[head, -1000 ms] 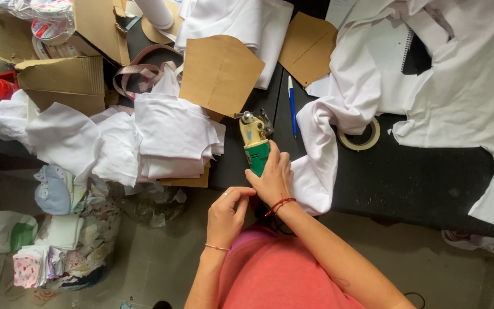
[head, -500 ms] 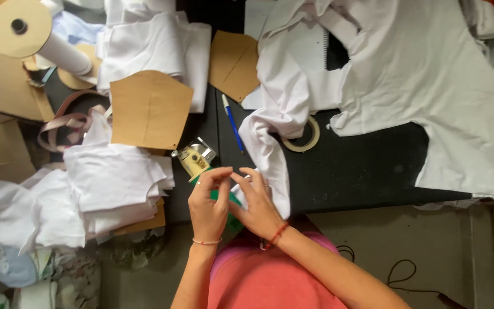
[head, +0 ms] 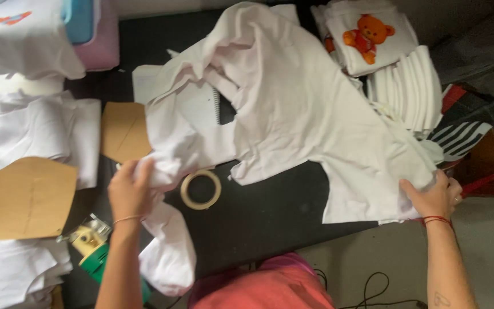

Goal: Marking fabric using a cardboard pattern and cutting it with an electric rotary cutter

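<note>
I count two brown cardboard pattern pieces, one (head: pixel 32 197) by my left wrist, one (head: pixel 124 133) higher. One beige tape ring (head: pixel 200 189). One yellow-green cutting tool (head: pixel 91 247).

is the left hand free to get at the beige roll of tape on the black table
Probably not at once: the left hand grips the white fabric. The beige roll of tape lies uncovered just beside it on the black table.

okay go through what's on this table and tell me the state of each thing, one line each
left hand: grip closed on the white fabric
right hand: gripping the fabric's corner
white fabric: spread, crumpled
tape roll: lying flat
cardboard pattern: flat on white pieces
bear-print pieces: stacked
cutting tool: lying unheld
</note>
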